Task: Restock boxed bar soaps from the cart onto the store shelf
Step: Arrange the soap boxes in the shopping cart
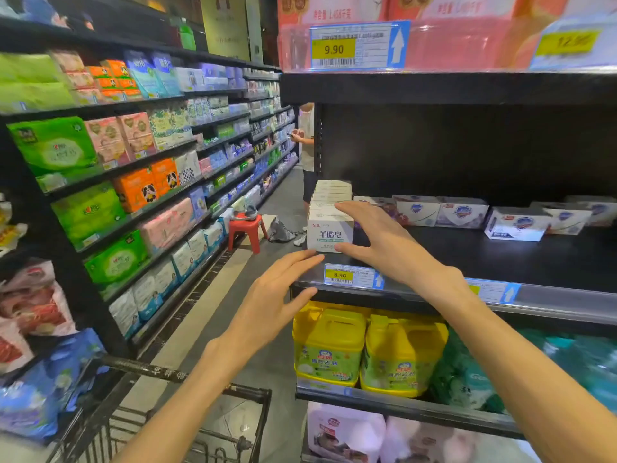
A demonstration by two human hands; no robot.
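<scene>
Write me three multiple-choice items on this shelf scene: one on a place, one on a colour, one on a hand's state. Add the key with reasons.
1. Where does the white soap box stand?
A. shelf's left front corner
B. in the cart
C. on the red stool

2. What colour are the tubs on the shelf below?
A. blue
B. yellow
C. black

3. How is the left hand?
A. fist
B. holding a box
C. open, fingers straight

Key: 1 A, it sits above the 8.90 price tag; 2 B, lids and bodies are yellow; 3 C, it holds nothing, fingertips near the box.
</scene>
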